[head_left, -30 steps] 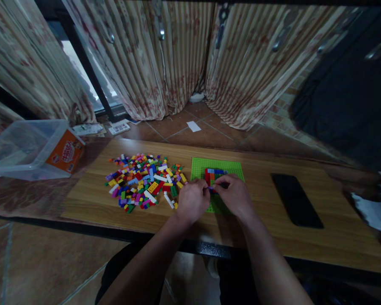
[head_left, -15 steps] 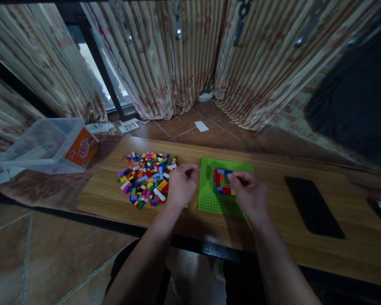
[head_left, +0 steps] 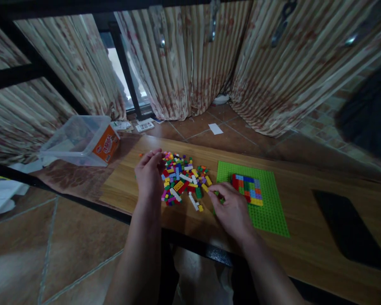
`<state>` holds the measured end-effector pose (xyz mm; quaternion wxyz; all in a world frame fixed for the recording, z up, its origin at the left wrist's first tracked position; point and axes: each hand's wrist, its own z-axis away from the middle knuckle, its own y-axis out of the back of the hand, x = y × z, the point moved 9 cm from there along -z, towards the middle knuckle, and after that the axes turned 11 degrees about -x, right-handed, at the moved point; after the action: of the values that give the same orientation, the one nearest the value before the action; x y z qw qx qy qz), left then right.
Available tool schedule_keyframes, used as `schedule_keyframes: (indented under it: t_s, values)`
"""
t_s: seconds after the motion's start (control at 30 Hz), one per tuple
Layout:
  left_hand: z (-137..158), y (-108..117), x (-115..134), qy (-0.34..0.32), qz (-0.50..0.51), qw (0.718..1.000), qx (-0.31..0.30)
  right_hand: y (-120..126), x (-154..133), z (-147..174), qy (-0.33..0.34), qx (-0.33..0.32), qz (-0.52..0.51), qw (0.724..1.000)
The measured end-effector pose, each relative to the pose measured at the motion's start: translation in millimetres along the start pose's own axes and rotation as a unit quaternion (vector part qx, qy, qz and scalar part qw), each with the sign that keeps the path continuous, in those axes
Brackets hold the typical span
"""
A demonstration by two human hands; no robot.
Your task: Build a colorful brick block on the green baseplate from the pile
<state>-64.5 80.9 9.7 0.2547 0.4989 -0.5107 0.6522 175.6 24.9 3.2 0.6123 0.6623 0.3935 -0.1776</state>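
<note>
My left hand (head_left: 148,173) is over the left side of a pile of loose toy building bricks (head_left: 178,176). Its fingers are curled together, and whatever may be in them is hidden. My right hand (head_left: 230,207) is at the right edge of the pile, in front of the green baseplate (head_left: 273,216). Thumb and forefinger pinch at the end of a yellow brick (head_left: 205,187). A flat block of joined multicoloured bricks (head_left: 247,189) sits on the baseplate, just beyond my right hand, which hides part of the plate's left side.
A clear plastic bin (head_left: 70,154) with an orange label stands left of the wooden board (head_left: 120,186). A dark flat slab (head_left: 349,224) lies to the right. Papers (head_left: 145,125) and a white card (head_left: 215,128) lie beyond the board, before the striped curtains (head_left: 184,63).
My right hand has left the brick block and moved left to the pile's edge. My left hand has shifted to the pile's far left side. The view has turned left.
</note>
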Motion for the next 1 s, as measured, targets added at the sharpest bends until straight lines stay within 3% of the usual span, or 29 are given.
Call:
schedule_keyframes:
  t_s: [0.13,0.23,0.57,1.0]
  values:
    - [-1,3,-2,0.013,0.022,1.000,-0.002,10,15,-1,-0.053,0.048,0.072,0.995]
    - [0,2,-3,0.027,0.036,0.999,-0.007,14,18,-1,-0.057,0.064,0.126,0.988]
    - [8,-6,-10,0.077,0.047,0.996,-0.027,-17,12,-27,-0.028,0.007,0.204,0.979]
    - [8,-3,-8,0.091,0.030,0.995,-0.031,-27,9,-31,-0.042,-0.007,0.191,0.981]
